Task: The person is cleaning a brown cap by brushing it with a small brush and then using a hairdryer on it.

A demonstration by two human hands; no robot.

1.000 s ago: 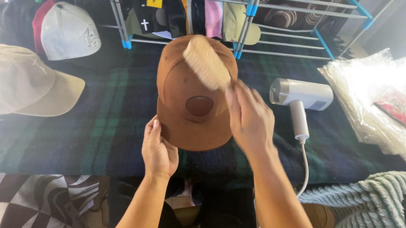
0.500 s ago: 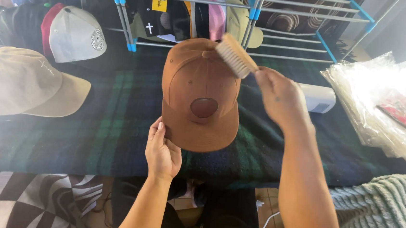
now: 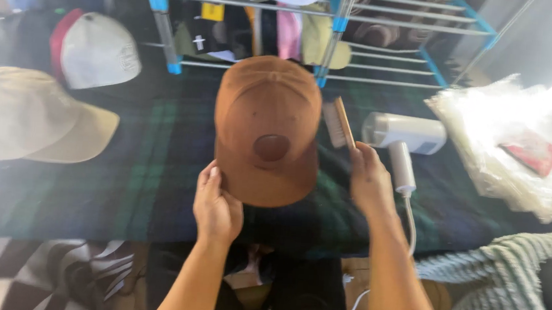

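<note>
Nearest, at the lower right, a grey-green knit blanket (image 3: pixel 515 285) lies by the person's right forearm, and a black-and-white patterned cloth (image 3: pixel 31 267) shows at the lower left. The left hand (image 3: pixel 216 206) grips the brim of a brown cap (image 3: pixel 265 124) from below, thumb on top and fingers closed under the edge, holding the cap up over the plaid worktop (image 3: pixel 136 183) with its crown pointing away. The right hand (image 3: pixel 369 179) has its fingers closed round the handle of a wooden brush (image 3: pixel 339 122), which stands just beside the cap's right side, bristles turned toward it; whether it touches the cloth cannot be told from the blur. Right of the brush a white handheld steamer (image 3: pixel 405 136) lies on the worktop, its cord trailing toward the person. Further right sits a stack of clear plastic bags (image 3: pixel 488 132) with a red card (image 3: pixel 531 150) on it. To the left lie a beige cap (image 3: pixel 29 116) and, beyond it, a grey cap (image 3: pixel 97 49) with a red underbrim. At the back a metal rack (image 3: pixel 336 22) with blue joints holds more caps.
</note>
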